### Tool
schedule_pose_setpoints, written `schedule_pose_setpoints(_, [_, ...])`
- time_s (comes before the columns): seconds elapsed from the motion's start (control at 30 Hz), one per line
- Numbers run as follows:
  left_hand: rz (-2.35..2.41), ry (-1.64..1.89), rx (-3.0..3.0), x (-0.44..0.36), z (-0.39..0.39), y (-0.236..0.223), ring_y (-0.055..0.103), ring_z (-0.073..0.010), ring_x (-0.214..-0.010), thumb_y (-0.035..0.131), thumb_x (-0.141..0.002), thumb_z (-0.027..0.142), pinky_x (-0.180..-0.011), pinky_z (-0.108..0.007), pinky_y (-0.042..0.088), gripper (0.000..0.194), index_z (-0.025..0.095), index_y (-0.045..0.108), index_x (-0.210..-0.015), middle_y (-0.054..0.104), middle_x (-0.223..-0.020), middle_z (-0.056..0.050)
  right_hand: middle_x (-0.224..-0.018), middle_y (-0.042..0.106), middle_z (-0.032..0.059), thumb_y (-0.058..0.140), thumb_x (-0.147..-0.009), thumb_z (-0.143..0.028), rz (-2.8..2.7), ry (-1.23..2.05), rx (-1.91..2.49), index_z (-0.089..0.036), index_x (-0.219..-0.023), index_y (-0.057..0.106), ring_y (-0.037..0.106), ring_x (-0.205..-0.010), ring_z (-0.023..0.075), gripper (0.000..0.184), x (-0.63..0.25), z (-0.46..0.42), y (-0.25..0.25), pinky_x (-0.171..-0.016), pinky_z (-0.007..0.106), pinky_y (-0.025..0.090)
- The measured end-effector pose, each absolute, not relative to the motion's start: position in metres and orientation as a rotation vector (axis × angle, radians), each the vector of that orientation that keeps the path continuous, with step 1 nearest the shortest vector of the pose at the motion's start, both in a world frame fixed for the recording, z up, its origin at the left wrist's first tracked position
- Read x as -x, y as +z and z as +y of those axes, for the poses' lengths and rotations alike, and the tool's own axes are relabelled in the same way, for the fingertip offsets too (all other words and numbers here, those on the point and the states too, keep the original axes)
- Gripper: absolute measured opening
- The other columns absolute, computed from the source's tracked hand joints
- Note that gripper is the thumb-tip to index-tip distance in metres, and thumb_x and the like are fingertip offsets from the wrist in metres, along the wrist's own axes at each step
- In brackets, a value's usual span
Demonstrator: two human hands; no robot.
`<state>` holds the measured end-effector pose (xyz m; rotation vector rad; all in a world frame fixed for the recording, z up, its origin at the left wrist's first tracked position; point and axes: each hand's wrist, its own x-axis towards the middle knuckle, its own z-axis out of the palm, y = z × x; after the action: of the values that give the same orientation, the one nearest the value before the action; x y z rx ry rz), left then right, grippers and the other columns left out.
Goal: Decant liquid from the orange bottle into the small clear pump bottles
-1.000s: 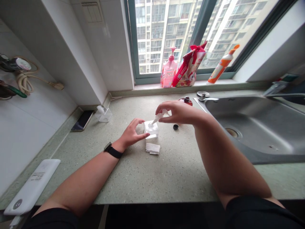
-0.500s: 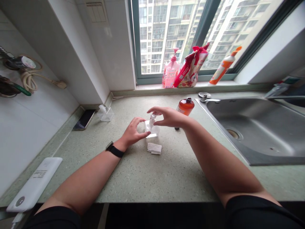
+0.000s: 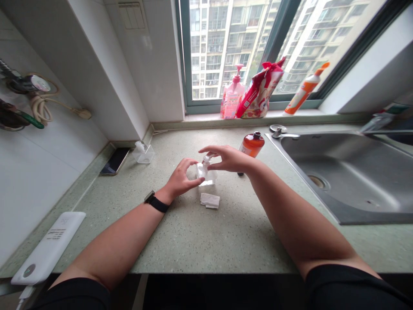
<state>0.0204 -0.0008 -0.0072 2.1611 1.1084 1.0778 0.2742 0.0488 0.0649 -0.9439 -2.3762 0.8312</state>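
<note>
A small square clear glass bottle stands on the speckled green countertop, and my left hand cups its left side. A white pump top sits upright at the bottle's neck, pinched by the thumb and fingers of my right hand. In front of the bottle lies a folded white tissue. Behind my right hand stands an amber bottle with a dark neck. A small black cap lies by my right wrist, partly hidden.
A steel sink with a tap lies to the right. On the left are a phone, a small clear box and a white power bank. Pink soap, a red packet and an orange tube stand on the windowsill.
The white pump top has gone from tilted to upright at the bottle's neck. My right hand has moved left and lower, uncovering the amber bottle.
</note>
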Motion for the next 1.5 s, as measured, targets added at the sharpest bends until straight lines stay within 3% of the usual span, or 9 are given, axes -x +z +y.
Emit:
schedule_pose_setpoints(0.3, [1.118, 1.068, -2.134, -0.02, -0.001, -0.008, 0.065, -0.0307, -0.123, 0.084, -0.085, 0.049, -0.111, -0.049, 0.051, 0.051, 0.023, 0.064, -0.125, 0.067, -0.128, -0.01, -0.134, 0.077, 0.0099, 0.089, -0.081, -0.042, -2.235, 1.155, 0.862, -0.029, -0.15, 0.066, 0.071, -0.127, 0.0289, 0.075, -0.28, 0.064, 0.048, -0.115, 0.049, 0.056])
schedule_pose_setpoints(0.67, [1.095, 1.036, -2.124, -0.018, 0.002, -0.008, 0.064, -0.0314, -0.128, 0.085, -0.085, 0.046, -0.117, -0.052, 0.05, 0.053, 0.026, 0.069, -0.131, 0.067, -0.133, -0.009, -0.126, 0.081, 0.0111, 0.091, -0.08, -0.039, -2.029, 1.463, 0.749, -0.023, -0.15, 0.065, 0.075, -0.119, 0.0265, 0.076, -0.28, 0.063, 0.036, -0.11, 0.049, 0.058])
schedule_pose_setpoints(0.93, [1.08, 0.963, -2.078, -0.016, 0.004, -0.007, 0.062, -0.0321, -0.135, 0.084, -0.085, 0.044, -0.123, -0.055, 0.046, 0.053, 0.028, 0.071, -0.134, 0.065, -0.139, -0.009, -0.134, 0.076, 0.0114, 0.085, -0.086, -0.037, -1.975, 1.442, 0.718, -0.024, -0.146, 0.067, 0.067, -0.132, 0.0269, 0.064, -0.279, 0.053, 0.023, -0.117, 0.05, 0.052])
schedule_pose_setpoints(1.3, [1.088, 0.999, -2.087, -0.017, 0.004, -0.01, 0.064, -0.0318, -0.131, 0.084, -0.085, 0.044, -0.12, -0.054, 0.048, 0.053, 0.026, 0.07, -0.133, 0.066, -0.136, -0.009, -0.13, 0.076, 0.0099, 0.082, -0.088, -0.041, -1.861, 1.128, 0.911, -0.027, -0.144, 0.068, 0.071, -0.128, 0.0266, 0.059, -0.27, 0.021, 0.014, -0.118, 0.052, 0.052])
schedule_pose_setpoints(1.5, [1.09, 1.023, -2.115, -0.017, 0.003, -0.01, 0.063, -0.0314, -0.13, 0.086, -0.084, 0.045, -0.12, -0.055, 0.048, 0.054, 0.025, 0.069, -0.132, 0.067, -0.135, -0.01, -0.129, 0.077, 0.0103, 0.083, -0.086, -0.043, -1.771, 1.182, 0.92, -0.026, -0.142, 0.069, 0.071, -0.127, 0.0283, 0.061, -0.269, 0.016, 0.011, -0.115, 0.052, 0.053])
